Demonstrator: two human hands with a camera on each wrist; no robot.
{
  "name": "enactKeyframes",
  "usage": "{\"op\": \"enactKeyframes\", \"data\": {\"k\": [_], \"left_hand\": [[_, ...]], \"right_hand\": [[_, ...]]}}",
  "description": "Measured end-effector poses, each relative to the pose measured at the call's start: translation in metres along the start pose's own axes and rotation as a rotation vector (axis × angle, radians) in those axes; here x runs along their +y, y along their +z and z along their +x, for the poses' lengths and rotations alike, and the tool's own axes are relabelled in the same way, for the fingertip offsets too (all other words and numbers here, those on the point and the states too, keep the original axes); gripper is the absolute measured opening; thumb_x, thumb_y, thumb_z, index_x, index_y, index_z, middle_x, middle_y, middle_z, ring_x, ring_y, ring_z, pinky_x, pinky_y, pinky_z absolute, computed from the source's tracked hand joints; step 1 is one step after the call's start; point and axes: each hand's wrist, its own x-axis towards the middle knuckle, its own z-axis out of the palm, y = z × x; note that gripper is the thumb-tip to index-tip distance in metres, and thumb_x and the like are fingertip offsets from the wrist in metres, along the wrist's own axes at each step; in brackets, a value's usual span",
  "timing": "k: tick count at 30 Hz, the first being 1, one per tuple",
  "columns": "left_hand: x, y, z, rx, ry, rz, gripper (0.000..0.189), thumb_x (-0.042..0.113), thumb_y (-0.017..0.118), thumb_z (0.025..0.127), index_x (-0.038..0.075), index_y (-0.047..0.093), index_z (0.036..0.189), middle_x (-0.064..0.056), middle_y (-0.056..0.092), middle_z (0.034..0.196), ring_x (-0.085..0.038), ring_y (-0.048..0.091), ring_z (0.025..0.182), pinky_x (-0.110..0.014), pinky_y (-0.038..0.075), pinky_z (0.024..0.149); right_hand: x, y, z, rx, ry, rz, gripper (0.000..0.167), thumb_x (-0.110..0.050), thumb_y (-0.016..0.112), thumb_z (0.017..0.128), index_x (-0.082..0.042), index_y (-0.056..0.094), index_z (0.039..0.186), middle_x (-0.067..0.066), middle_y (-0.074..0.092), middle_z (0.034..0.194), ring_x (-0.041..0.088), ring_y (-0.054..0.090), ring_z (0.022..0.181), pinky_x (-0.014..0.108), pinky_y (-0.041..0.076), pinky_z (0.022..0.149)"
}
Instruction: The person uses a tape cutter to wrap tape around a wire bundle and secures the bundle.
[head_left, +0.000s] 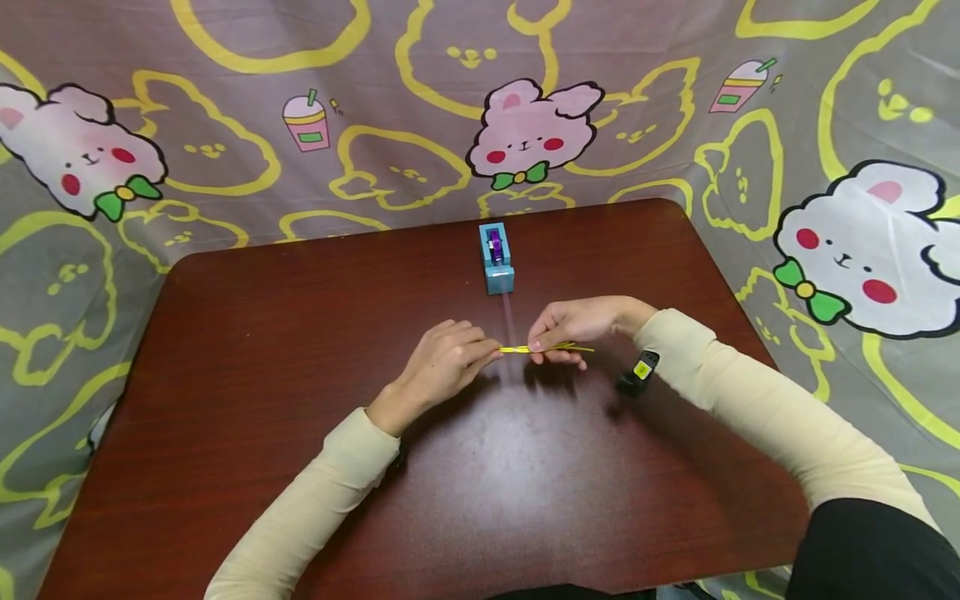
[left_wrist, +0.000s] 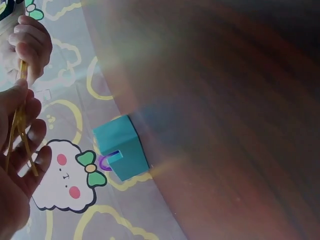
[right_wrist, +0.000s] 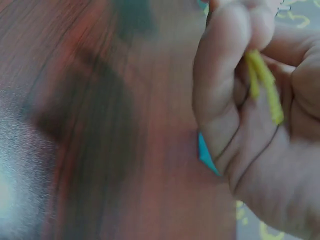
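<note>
Above the middle of the table, a thin bundle of yellow strands (head_left: pixel 514 349) is stretched between two hands, roughly level from side to side. The left hand (head_left: pixel 450 354) pinches one part of it between thumb and fingers, and the left wrist view shows loose ends fanning out over that palm. The right hand (head_left: pixel 566 327) pinches the bundle a little farther along, its other ends splaying past the fingers; in the right wrist view two blurred yellow ends lie against the palm. Only a short length of the bundle shows between the two grips. Straight beyond the hands stands a blue tape dispenser (head_left: pixel 500 281) with a purple roll (head_left: pixel 495 246) set in it. A faint pale streak (head_left: pixel 508 321) runs from the dispenser toward the strands; whether it is tape or a reflection cannot be told. Beneath everything spreads the dark reddish-brown table (head_left: pixel 262 350), glossy, with a bright glare nearer the person. Cream sleeves (head_left: pixel 341 467) cover both forearms, and a small black device (head_left: pixel 639 372) sits by the right wrist. Around the table hangs a grey cloth (head_left: pixel 247 25) printed with yellow outlines, white rabbit heads (head_left: pixel 532 125) and pink cups (head_left: pixel 307 125).
</note>
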Motion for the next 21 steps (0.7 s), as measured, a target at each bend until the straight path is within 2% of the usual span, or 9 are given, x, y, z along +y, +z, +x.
{"op": "enactKeyframes", "data": {"k": [4,9,11,14,18,19,21], "left_hand": [[0.002,-0.001,0.003,0.013,-0.063,-0.013,0.010,0.018,0.080,0.088,0.009,0.080,0.093,0.003,0.069,0.078,-0.012,0.060,0.067,-0.028,0.045,0.058],[0.007,-0.005,0.007,0.024,-0.213,-0.075,0.010,0.022,0.083,0.086,0.012,0.081,0.091,0.005,0.069,0.078,-0.008,0.061,0.064,-0.029,0.050,0.058],[0.008,-0.007,0.008,0.004,-0.282,-0.105,0.010,0.023,0.083,0.085,0.014,0.081,0.090,0.007,0.068,0.077,-0.008,0.059,0.063,-0.029,0.049,0.056],[0.009,-0.011,0.010,-0.061,-0.382,-0.172,0.010,0.024,0.083,0.085,0.016,0.081,0.090,0.009,0.067,0.078,-0.007,0.057,0.064,-0.029,0.048,0.058],[0.006,-0.017,0.015,-0.178,-0.535,-0.360,0.012,0.029,0.080,0.088,0.017,0.080,0.091,0.008,0.069,0.079,-0.010,0.057,0.066,-0.029,0.047,0.059],[0.003,-0.018,0.016,-0.204,-0.575,-0.423,0.015,0.031,0.078,0.091,0.016,0.080,0.092,0.005,0.070,0.079,-0.011,0.058,0.066,-0.029,0.047,0.059],[-0.004,-0.020,0.016,-0.252,-0.661,-0.569,0.024,0.034,0.072,0.095,0.012,0.080,0.094,-0.006,0.071,0.077,-0.022,0.061,0.066,-0.030,0.045,0.056]], "right_hand": [[-0.008,0.005,-0.004,0.065,-0.017,-0.139,0.027,-0.012,0.047,0.108,0.001,0.066,0.093,0.006,0.054,0.062,0.019,0.053,0.049,0.037,0.054,0.051],[-0.013,0.014,-0.007,0.157,-0.058,-0.267,0.027,-0.015,0.048,0.108,-0.007,0.066,0.089,0.004,0.053,0.062,0.022,0.052,0.051,0.049,0.054,0.052],[-0.014,0.017,-0.008,0.190,-0.077,-0.303,0.027,-0.015,0.049,0.108,-0.009,0.066,0.088,0.003,0.053,0.062,0.021,0.052,0.051,0.053,0.053,0.052],[-0.015,0.022,-0.009,0.233,-0.099,-0.359,0.026,-0.014,0.050,0.107,-0.010,0.065,0.087,0.003,0.053,0.063,0.018,0.053,0.053,0.057,0.053,0.054],[-0.016,0.028,-0.012,0.298,-0.122,-0.445,0.025,-0.015,0.050,0.107,-0.012,0.064,0.087,0.009,0.055,0.065,0.016,0.055,0.054,0.051,0.054,0.055],[-0.015,0.029,-0.013,0.316,-0.130,-0.468,0.025,-0.016,0.050,0.108,-0.013,0.064,0.087,0.009,0.056,0.066,0.016,0.055,0.054,0.047,0.054,0.054],[-0.015,0.031,-0.014,0.351,-0.148,-0.514,0.025,-0.017,0.050,0.107,-0.014,0.064,0.087,0.009,0.057,0.066,0.017,0.055,0.055,0.039,0.053,0.053]]}}
